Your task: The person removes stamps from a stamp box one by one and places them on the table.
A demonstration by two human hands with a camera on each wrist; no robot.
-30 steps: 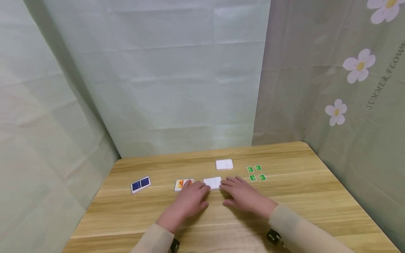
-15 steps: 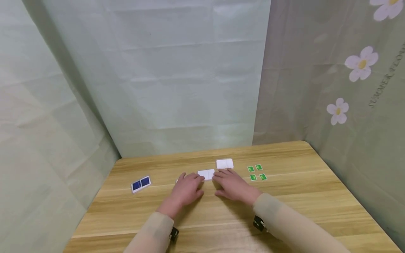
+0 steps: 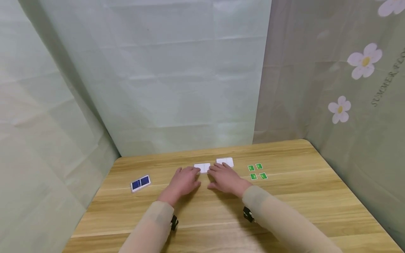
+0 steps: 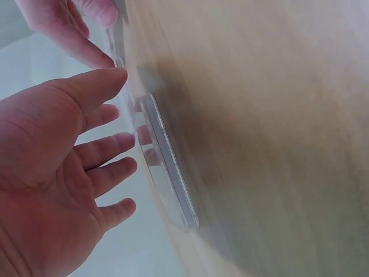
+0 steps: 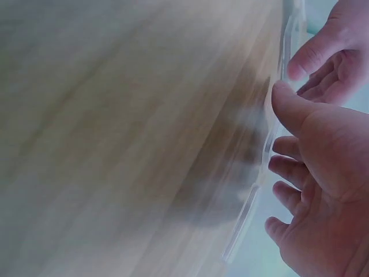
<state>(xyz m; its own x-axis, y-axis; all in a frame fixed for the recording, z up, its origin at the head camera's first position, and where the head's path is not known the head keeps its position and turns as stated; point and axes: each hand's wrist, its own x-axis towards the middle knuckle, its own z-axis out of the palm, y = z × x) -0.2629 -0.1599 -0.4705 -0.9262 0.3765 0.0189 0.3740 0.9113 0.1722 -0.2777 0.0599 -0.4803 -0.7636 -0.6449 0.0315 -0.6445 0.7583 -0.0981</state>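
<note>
A blue-backed card pair [image 3: 140, 183] lies near the left edge of the wooden table [image 3: 300, 196]. Four small green cards [image 3: 257, 172] sit in a two-by-two block toward the right side, well apart from it. A second white card pair [image 3: 225, 162] rests nearer the back edge. Pale green cloth [image 3: 158, 70] hangs behind; a flower-printed curtain [image 3: 348, 88] hangs along the right.

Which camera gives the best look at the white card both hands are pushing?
The head view: the white card lies flat on the table, whole, between the left hand and right hand. Both wrist views show only blurred card edges seen side-on.
</note>
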